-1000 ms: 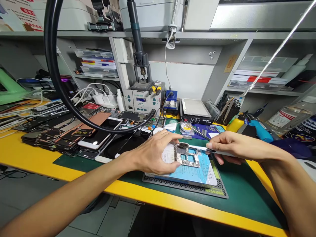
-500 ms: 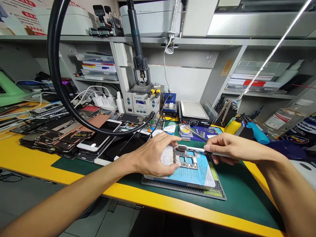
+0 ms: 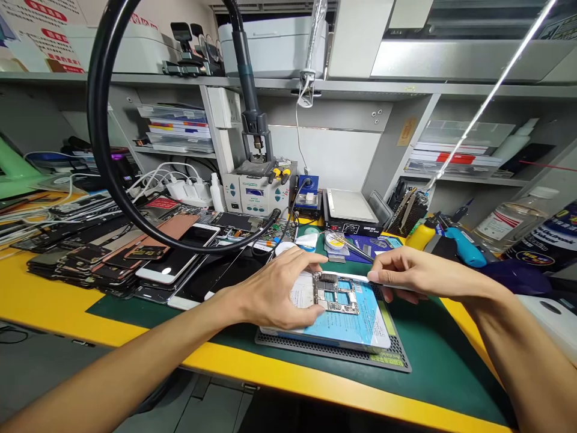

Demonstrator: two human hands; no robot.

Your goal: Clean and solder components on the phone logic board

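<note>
A phone circuit board (image 3: 321,304) with rectangular openings lies on a blue-and-white box (image 3: 367,328). My left hand (image 3: 282,294) curls around the board's left end, thumb at the near edge and forefinger by the far edge. Between the fingers of my right hand (image 3: 399,273) is the white handle of a brush (image 3: 354,275). Its dark bristles rest on the board's far left corner. A dark, slim metal tool (image 3: 356,247) slants toward my right hand; whether the fingers also hold it I cannot tell.
Under the box is a perforated grey mat (image 3: 324,355) on a green work mat (image 3: 446,355). Stacked phone parts (image 3: 99,252) lie left. A black hose (image 3: 101,120) loops above them. Behind stand a soldering station (image 3: 255,192) and hot plate (image 3: 351,207); bottles (image 3: 511,222) stand right.
The brush has shifted slightly and its bristles sit lower against the board's far edge. Both hands keep their grip. The whole view has tilted a little.
</note>
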